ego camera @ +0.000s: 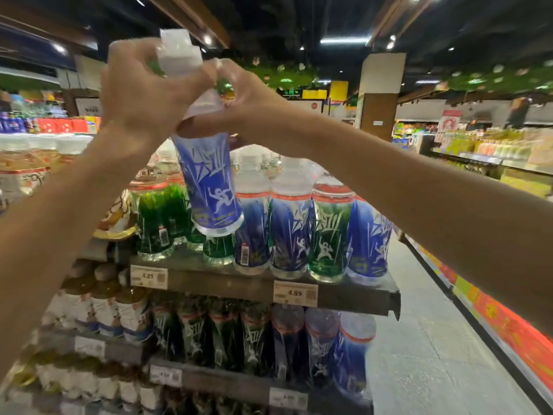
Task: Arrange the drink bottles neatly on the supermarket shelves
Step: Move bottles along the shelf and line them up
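Note:
I hold a blue-labelled drink bottle (211, 187) with a white cap up in the air, tilted, its base just above the top shelf's front row. My left hand (140, 91) wraps its neck below the cap. My right hand (251, 106) grips the shoulder from the right. On the top shelf (239, 284) stand green-labelled bottles (155, 217) at the left, then two blue bottles (270, 235), a green one (329, 235) and a blue one (369, 238) at the right end.
The shelf below holds green and blue bottles (257, 339) of the same kind. Price tags reading 4.89 (294, 293) hang on the shelf edge. Tea-like bottles (101, 310) fill the unit to the left. An aisle floor (425, 324) runs along the right, with further shelving (508, 319) beyond.

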`<action>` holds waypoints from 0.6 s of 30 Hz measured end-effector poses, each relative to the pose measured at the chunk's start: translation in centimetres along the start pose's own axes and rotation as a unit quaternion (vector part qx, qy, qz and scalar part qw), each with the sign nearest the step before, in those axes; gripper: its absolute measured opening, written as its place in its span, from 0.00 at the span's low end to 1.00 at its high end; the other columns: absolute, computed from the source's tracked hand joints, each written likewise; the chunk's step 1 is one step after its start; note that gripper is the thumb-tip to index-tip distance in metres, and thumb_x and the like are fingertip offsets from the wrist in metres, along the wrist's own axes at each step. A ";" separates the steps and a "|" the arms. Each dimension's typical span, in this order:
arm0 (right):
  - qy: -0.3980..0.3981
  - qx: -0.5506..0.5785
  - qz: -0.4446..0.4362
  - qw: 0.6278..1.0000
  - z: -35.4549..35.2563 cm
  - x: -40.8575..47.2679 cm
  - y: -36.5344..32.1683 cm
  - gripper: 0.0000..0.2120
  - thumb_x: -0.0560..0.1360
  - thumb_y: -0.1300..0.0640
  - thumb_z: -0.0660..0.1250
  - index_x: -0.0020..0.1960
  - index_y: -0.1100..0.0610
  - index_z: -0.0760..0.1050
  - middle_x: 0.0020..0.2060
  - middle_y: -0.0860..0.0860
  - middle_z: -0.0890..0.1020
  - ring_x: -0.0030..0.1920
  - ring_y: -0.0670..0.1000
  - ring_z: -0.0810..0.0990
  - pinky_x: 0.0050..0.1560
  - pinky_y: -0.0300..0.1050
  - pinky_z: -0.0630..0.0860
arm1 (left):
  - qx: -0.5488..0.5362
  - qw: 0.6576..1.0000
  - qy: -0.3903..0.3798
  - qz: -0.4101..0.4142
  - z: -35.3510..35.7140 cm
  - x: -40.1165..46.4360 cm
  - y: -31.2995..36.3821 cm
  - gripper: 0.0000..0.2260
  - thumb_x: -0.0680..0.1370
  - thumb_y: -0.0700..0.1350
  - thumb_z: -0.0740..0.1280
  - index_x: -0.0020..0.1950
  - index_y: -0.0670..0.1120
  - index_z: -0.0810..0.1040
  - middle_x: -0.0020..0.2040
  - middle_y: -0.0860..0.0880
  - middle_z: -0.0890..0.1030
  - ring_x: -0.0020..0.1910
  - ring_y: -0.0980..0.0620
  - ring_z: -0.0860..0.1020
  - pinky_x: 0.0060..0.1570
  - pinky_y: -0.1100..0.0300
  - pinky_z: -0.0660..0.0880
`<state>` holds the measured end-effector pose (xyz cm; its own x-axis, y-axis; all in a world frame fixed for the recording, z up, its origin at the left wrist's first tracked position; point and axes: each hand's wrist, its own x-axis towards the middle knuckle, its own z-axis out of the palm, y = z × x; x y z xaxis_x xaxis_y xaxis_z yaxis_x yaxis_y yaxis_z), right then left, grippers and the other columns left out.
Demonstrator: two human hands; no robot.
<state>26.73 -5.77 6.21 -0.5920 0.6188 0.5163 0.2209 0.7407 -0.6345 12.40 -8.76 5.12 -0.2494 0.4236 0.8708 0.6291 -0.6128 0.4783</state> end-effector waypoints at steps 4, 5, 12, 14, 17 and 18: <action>0.018 -0.034 0.003 0.999 -1.9 -1.9 -1.0 0.38 0.70 0.55 0.79 0.74 0.61 0.66 0.56 0.56 0.83 0.42 0.54 0.89 0.41 0.53 0.86 | -0.061 0.997 -0.045 -0.033 1.5 0.4 1.1 0.19 0.73 0.64 0.67 0.36 0.48 0.79 0.32 0.59 0.79 0.31 0.61 0.78 0.35 0.61 0.76; 0.026 -0.035 0.017 0.999 -2.2 -2.3 -0.9 0.40 0.69 0.54 0.79 0.75 0.61 0.65 0.56 0.56 0.83 0.41 0.54 0.89 0.41 0.53 0.86 | -0.077 0.995 -0.051 -0.045 1.9 0.5 1.1 0.20 0.75 0.63 0.64 0.32 0.50 0.74 0.29 0.59 0.76 0.28 0.62 0.75 0.33 0.64 0.73; 0.068 0.008 0.067 0.995 -5.4 -5.9 1.2 0.25 0.72 0.53 0.76 0.66 0.58 0.75 0.47 0.56 0.88 0.40 0.58 0.88 0.38 0.48 0.84 | -0.084 0.986 -0.094 -0.110 6.0 0.5 -1.8 0.14 0.78 0.51 0.60 0.34 0.49 0.76 0.28 0.59 0.78 0.25 0.65 0.74 0.30 0.70 0.69; 0.089 0.009 0.059 0.994 -6.9 -7.2 1.3 0.23 0.71 0.54 0.76 0.64 0.57 0.77 0.46 0.55 0.88 0.41 0.59 0.89 0.36 0.47 0.84 | -0.031 0.990 -0.107 -0.084 7.5 0.0 -2.0 0.09 0.74 0.48 0.63 0.39 0.47 0.81 0.31 0.56 0.78 0.29 0.65 0.72 0.31 0.68 0.67; 0.115 0.001 0.049 0.992 -9.4 -9.0 1.4 0.10 0.72 0.54 0.75 0.52 0.53 0.81 0.41 0.53 0.89 0.39 0.58 0.88 0.34 0.45 0.83 | -0.006 0.990 -0.119 -0.081 9.3 0.0 -1.1 0.11 0.74 0.48 0.66 0.51 0.45 0.83 0.44 0.46 0.82 0.41 0.53 0.78 0.42 0.60 0.73; 0.121 0.002 0.045 0.992 -10.3 -9.5 1.5 0.08 0.72 0.53 0.75 0.50 0.53 0.82 0.40 0.52 0.88 0.39 0.58 0.88 0.34 0.45 0.83 | 0.003 0.988 -0.133 -0.078 9.9 0.1 -0.5 0.11 0.75 0.48 0.66 0.52 0.45 0.83 0.46 0.45 0.83 0.45 0.51 0.79 0.46 0.58 0.75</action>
<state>40.71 -7.81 6.29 -0.3660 0.7276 0.5802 0.2618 0.6788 -0.6861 19.37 -1.80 3.82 -0.1419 0.6731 0.7258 0.6031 -0.5226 0.6026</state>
